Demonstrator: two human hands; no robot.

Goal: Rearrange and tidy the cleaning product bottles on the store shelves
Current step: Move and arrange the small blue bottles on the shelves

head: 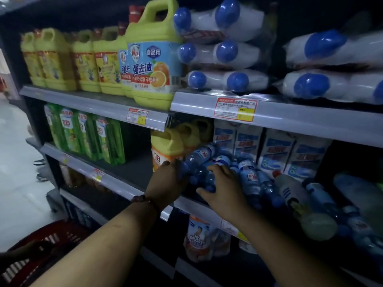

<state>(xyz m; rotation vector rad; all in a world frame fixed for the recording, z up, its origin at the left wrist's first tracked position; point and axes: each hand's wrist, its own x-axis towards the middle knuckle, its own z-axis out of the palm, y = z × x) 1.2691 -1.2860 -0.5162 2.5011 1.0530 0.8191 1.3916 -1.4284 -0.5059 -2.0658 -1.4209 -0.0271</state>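
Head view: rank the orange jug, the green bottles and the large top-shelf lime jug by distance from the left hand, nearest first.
1. Orange jug, just behind the left hand.
2. Green bottles, same shelf, leftward.
3. Lime jug, shelf above.

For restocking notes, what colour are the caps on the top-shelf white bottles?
The caps are blue; the head view shows them best.
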